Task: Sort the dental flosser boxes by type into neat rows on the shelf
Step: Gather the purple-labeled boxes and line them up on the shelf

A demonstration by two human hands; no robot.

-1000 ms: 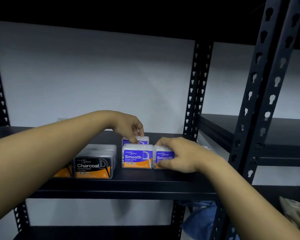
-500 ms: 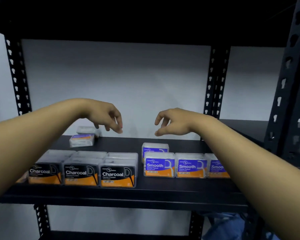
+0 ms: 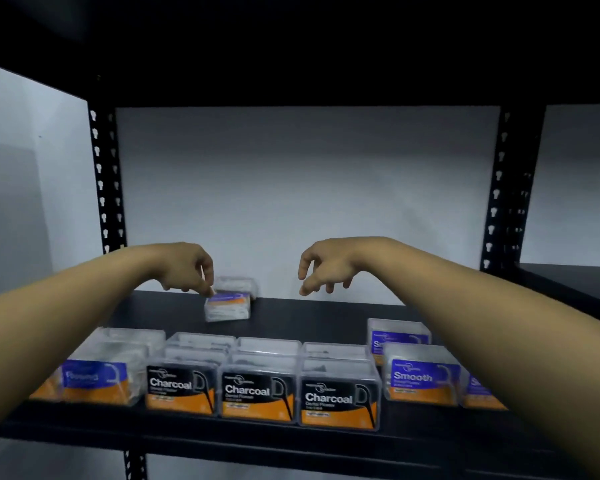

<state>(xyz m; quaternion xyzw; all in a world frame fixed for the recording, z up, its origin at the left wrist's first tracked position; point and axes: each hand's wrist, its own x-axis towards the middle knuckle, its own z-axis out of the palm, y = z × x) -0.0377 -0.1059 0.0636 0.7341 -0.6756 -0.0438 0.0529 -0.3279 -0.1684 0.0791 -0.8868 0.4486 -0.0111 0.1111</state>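
Left hand (image 3: 187,271): fingertips at stray purple box (image 3: 227,304) at shelf (image 3: 326,320) rear, grip unconfirmed | Right hand (image 3: 326,268): loosely curled, empty, hovering beside | Charcoal row (image 3: 257,389) nearer the person, aligned for sorting.

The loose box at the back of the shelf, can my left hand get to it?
Probably yes: the left hand is right above the loose box, fingertips at its top edge, nothing between.

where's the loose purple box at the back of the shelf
In the head view, the loose purple box lies left of centre near the back wall, at the left hand's fingertips, behind the Charcoal row.
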